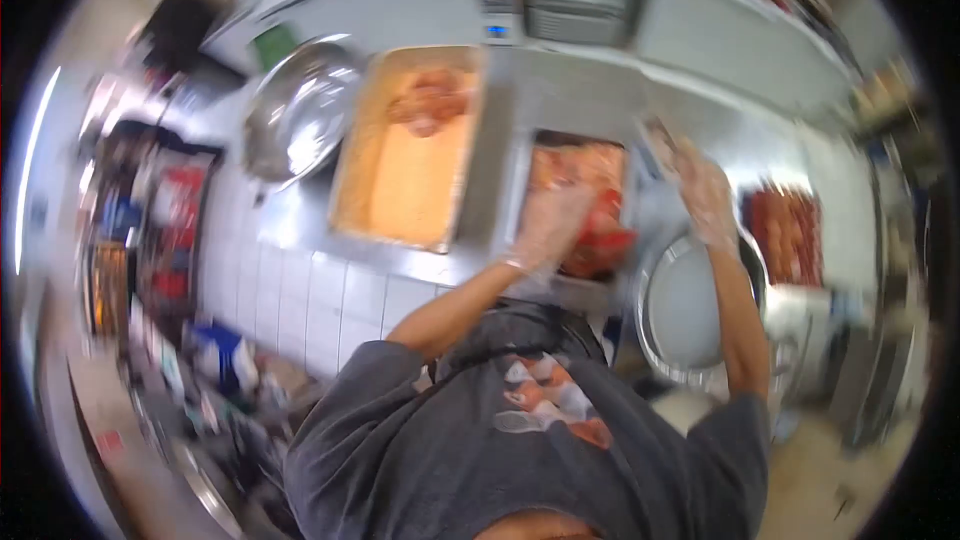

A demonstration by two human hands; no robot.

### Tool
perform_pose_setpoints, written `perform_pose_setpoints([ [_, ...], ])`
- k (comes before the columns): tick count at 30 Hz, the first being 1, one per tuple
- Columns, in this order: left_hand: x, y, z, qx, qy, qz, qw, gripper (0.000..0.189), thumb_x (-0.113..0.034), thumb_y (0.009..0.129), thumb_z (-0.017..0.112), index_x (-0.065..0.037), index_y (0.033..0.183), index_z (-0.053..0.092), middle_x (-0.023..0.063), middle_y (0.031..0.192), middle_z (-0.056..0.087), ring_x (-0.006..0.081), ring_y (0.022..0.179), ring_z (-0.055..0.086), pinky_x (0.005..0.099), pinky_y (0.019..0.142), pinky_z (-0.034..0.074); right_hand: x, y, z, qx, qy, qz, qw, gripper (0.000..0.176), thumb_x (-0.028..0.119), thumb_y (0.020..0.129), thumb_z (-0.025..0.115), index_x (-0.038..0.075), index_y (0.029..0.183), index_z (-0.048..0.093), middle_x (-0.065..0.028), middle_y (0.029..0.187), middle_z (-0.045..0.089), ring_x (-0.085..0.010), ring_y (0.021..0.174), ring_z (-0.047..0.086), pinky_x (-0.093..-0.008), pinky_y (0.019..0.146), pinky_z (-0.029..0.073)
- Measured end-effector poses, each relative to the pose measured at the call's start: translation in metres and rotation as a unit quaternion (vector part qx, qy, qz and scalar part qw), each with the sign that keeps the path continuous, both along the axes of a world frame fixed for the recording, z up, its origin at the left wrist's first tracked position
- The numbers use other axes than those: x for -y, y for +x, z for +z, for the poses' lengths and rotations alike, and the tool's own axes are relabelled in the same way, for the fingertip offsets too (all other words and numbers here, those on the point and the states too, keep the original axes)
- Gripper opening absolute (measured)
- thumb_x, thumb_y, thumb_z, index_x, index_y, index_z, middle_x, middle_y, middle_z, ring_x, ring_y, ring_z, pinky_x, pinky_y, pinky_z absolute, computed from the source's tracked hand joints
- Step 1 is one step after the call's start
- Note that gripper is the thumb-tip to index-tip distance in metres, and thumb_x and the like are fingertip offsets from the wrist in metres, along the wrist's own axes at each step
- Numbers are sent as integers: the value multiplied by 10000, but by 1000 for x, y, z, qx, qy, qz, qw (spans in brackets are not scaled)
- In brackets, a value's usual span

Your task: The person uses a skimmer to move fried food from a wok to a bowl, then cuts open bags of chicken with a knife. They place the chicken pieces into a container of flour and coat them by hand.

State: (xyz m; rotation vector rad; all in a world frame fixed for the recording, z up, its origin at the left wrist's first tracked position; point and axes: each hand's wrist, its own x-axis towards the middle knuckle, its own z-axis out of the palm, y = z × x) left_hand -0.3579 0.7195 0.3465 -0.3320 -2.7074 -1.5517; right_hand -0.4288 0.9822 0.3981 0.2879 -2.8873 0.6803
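Note:
My left hand point(555, 225), in a clear plastic glove, is over a tray point(515, 225) of raw meat point(570, 165). Its fingers reach the meat beside a bright red piece point(605, 225); motion blur hides whether they grip it. To the right of that tray, my gloved right hand point(705, 200) is closed round what looks like a knife point(657, 147). Its broad, blurred blade points up and away from me, above the steel counter.
Left of the meat stands a long tray point(345, 195) with an orange layer and pieces of meat point(430, 100). A steel bowl point(265, 125) is farther left. A round pot point(650, 345) sits below my right forearm, and red skewer-like rows point(787, 235) lie at right.

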Motion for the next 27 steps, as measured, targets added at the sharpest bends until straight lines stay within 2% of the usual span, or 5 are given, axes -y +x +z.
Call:
perform_pose_setpoints([
  [1,-9,-2,-26,-115,-239,-5,964,214,-319,912,590,-116,844,603,120,781,617,309,761,634,451,692,480,10,-24,-11,25,0,37,999,308,245,968,490,122,1235,583,-267,999,650,-447,898,630,-554,704,481],
  [7,-18,13,22,-33,185,62,980,264,-253,830,637,-96,1032,702,161,859,664,289,821,672,439,742,521,111,-159,-126,38,70,261,962,445,192,905,605,156,1343,532,-251,976,664,-440,908,634,-521,764,484],
  [16,-24,-15,14,176,-178,1,968,309,-295,880,569,-50,962,738,234,855,681,417,860,664,451,778,521,121,-220,-219,64,141,294,943,430,161,868,635,138,1289,553,-224,925,669,-426,887,641,-515,769,488],
  [24,-35,-14,-47,162,223,125,953,358,-271,935,480,-1,874,707,184,859,704,315,815,674,420,736,511,97,-223,-192,46,150,240,958,331,236,914,589,59,1192,626,-202,990,688,-404,935,653,-480,826,515],
  [27,-30,-7,-9,181,234,56,954,239,-229,924,536,-67,847,694,99,857,705,211,818,670,347,735,515,57,-179,-142,51,-117,264,956,443,334,929,640,28,1248,613,-170,1186,666,-269,1097,643,-372,941,496],
])
